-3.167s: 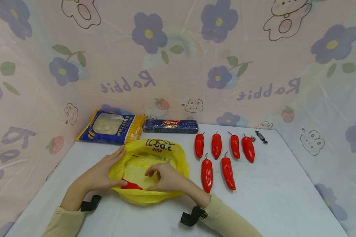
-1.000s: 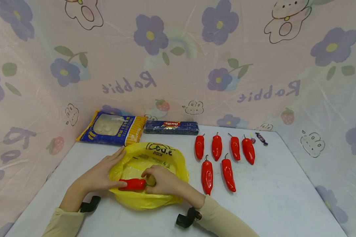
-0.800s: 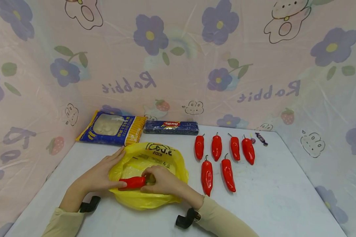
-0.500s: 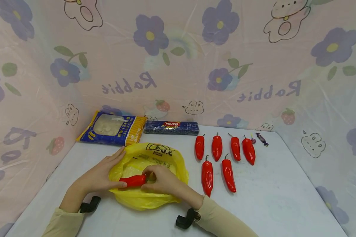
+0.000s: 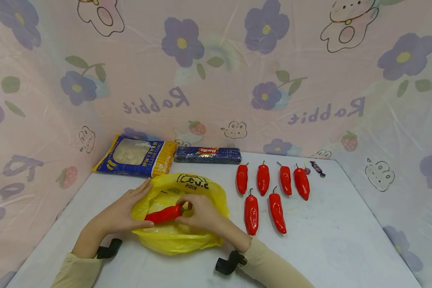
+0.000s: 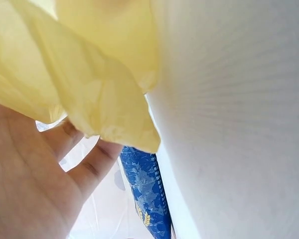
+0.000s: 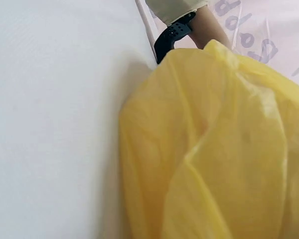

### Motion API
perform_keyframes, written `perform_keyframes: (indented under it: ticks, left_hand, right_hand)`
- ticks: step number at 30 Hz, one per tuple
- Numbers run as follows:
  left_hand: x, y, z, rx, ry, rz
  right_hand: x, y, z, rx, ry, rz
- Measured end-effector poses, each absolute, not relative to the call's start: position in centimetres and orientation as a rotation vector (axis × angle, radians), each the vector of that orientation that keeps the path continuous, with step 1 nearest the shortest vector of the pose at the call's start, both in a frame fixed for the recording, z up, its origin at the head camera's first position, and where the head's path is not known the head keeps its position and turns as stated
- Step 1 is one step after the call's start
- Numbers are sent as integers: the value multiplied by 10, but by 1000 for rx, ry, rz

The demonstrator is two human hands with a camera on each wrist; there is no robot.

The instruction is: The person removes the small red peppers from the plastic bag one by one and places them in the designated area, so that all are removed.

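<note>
A yellow plastic bag (image 5: 176,242) with black print lies with its mouth spread wide on the table. My right hand (image 5: 203,212) reaches into the mouth and pinches a red pepper (image 5: 163,215) by its green stem, tip toward the left. At the bag's left rim, my left hand (image 5: 119,210) rests with fingers extended and thumb spread apart, the thumb close below the pepper's tip. In the left wrist view the yellow plastic (image 6: 99,99) covers the fingertips of that hand (image 6: 35,179). Yellow plastic (image 7: 204,159) hides my right hand in the right wrist view.
Several red peppers (image 5: 251,214) lie in two rows right of the bag. Behind it are a blue and yellow orecchiette packet (image 5: 133,156) and a dark blue spaghetti packet (image 5: 208,155). Wrapped candy (image 5: 317,169) lies at the back right, before a patterned curtain (image 5: 216,80).
The pepper, mostly hidden in the bag at first, now shows more fully. My right hand has taken its stem and raised that end up and right. My left hand stays at the rim.
</note>
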State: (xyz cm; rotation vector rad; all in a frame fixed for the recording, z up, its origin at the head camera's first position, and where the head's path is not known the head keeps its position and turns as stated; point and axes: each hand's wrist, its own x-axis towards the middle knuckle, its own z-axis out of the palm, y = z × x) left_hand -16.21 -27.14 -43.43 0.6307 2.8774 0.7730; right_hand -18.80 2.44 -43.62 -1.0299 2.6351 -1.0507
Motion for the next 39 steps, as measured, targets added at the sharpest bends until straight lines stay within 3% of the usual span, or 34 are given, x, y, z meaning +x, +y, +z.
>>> perform_keyframes:
  ticks: [39]
  left_hand:
    - [-162,-271,-434,632,2872,774]
  right_hand:
    - [-203,58,-405,-898,2650,-1259]
